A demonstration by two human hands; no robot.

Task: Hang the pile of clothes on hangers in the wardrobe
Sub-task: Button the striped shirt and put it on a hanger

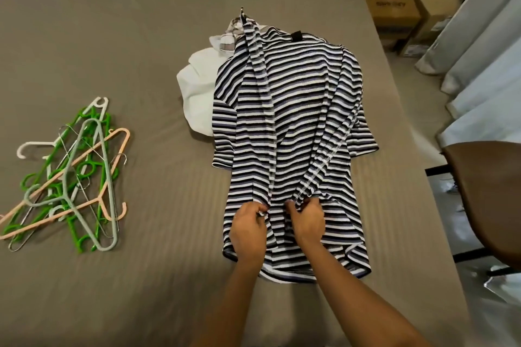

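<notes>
Zero garments hung yet, I judge: my left hand [248,227] and right hand [306,220] pinch folds of the black-white-blue striped knit shirt [296,98] on the taupe bed [112,36]; tangled plastic and wire hangers [70,177] lie untouched at nine o'clock.

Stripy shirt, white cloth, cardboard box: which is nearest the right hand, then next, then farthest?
In the head view:
1. Stripy shirt, held by the right hand.
2. White cloth, up the bed, left.
3. Cardboard box, beyond the bed, far right.
</notes>
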